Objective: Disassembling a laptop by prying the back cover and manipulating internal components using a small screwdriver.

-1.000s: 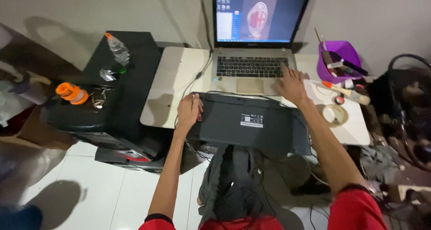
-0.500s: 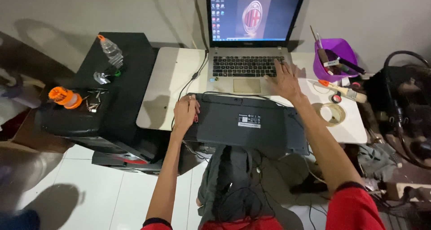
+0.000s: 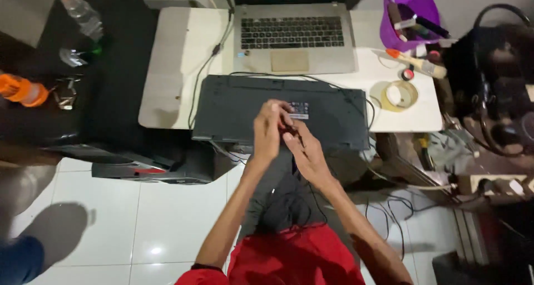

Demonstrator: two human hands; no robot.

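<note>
Upturned keyboard (image 3: pixel 233 110) lying across the white table's (image 3: pixel 167 68) front edge, below the laptop (image 3: pixel 293 35). Likely light, stiff plastic, best gripped at both short ends. Left hand (image 3: pixel 268 130) and right hand (image 3: pixel 305 151) meeting over its middle, fingers curled; grip impossible to tell.

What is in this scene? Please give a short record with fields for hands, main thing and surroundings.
left hand: over the middle of the dark keyboard, fingers bent
right hand: beside the left hand, fingertips meeting it
keyboard: lies underside up on the white table
laptop: open, behind the keyboard
tape roll: right of the keyboard
purple tub: holds tools
</note>
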